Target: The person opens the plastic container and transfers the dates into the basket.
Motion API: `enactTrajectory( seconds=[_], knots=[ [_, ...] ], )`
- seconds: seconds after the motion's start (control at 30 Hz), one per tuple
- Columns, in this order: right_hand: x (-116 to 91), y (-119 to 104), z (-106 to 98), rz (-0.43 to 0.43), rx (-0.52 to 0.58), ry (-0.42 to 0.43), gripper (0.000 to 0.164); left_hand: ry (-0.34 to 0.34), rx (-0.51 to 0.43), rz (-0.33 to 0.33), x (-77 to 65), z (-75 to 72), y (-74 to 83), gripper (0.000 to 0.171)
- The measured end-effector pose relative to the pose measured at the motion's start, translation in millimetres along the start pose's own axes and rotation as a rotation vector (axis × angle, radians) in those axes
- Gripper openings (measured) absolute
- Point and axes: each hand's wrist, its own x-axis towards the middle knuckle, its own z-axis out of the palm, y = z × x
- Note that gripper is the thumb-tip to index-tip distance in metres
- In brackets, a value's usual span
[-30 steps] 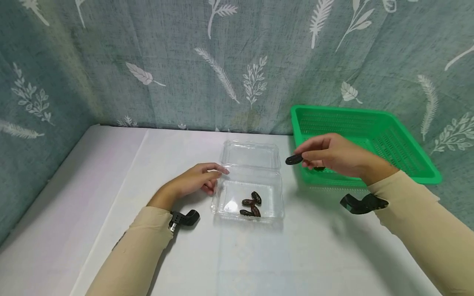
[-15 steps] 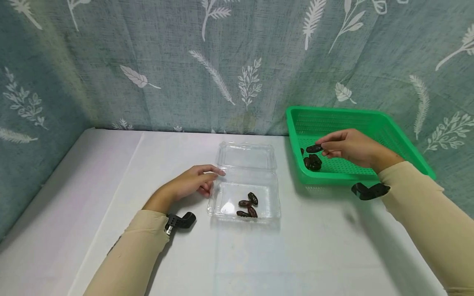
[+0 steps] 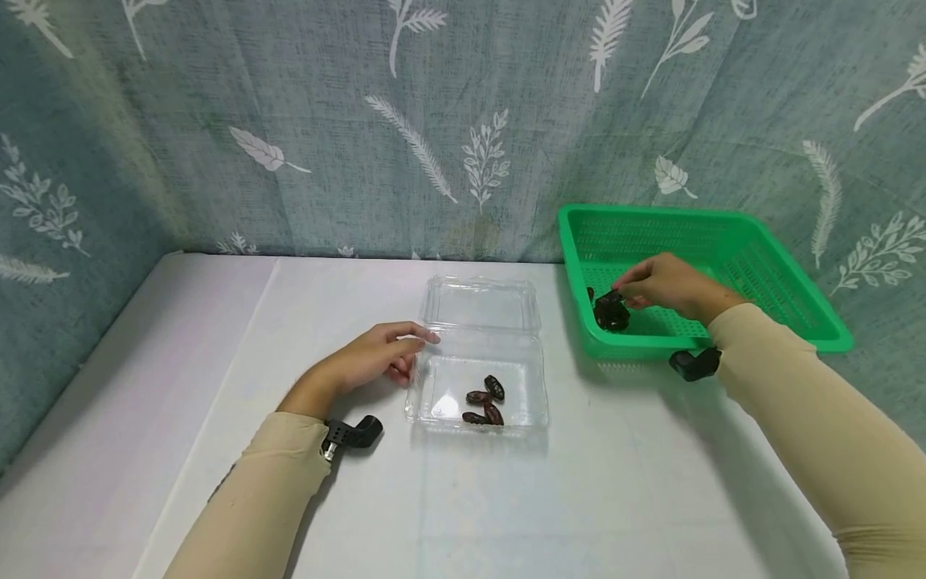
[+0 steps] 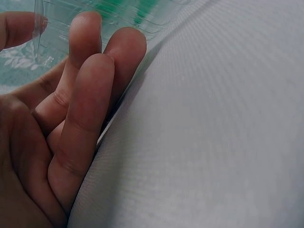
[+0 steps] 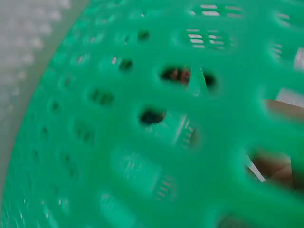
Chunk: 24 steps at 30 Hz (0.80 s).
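Note:
My left hand (image 3: 372, 354) rests at the left side of a clear plastic clamshell container (image 3: 531, 378), its index finger reaching over the hinge edge. In the left wrist view, the left fingers (image 4: 88, 95) lie bent beside the clear wall. Several dates (image 3: 494, 388) are grouped in the container's front part. My right hand (image 3: 669, 285) is inside the green basket (image 3: 784, 281), pinching a dark date (image 3: 613, 296) with its fingertips, right at a small pile of dates (image 3: 612, 316). In the right wrist view, the basket's slotted wall (image 5: 223, 118) hides most of this hand.
The container's lid (image 3: 481, 304) lies folded back toward the wall. A white cloth (image 3: 615, 490) covers the table. The patterned curtain (image 3: 325, 121) stands directly behind, with the basket close against it at the right. A black wrist mount (image 3: 694, 364) overlaps the basket's front rim.
My right hand has moved right into the basket with the date, then lowered it onto the pile there. The left hand stays at the container. The head view has shifted slightly.

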Motion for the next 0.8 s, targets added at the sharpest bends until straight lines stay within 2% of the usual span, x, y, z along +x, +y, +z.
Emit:
enactTrajectory(
  seconds=[0.23, 0.6, 0.8],
  knots=[
    [6, 0, 11, 0.001, -0.045, 0.036, 0.032, -0.018, 0.009, 0.011, 3.6, 1.6, 2.4, 0.038],
    [11, -1, 20, -0.06, -0.144, 0.101, 0.032, -0.009, 0.019, -0.001, 4.7, 1.6, 8.4, 0.036],
    [15, -2, 24, -0.063, -0.159, 0.117, 0.034, -0.018, 0.012, -0.003, 1.6, -0.6, 4.1, 0.038]
  ],
)
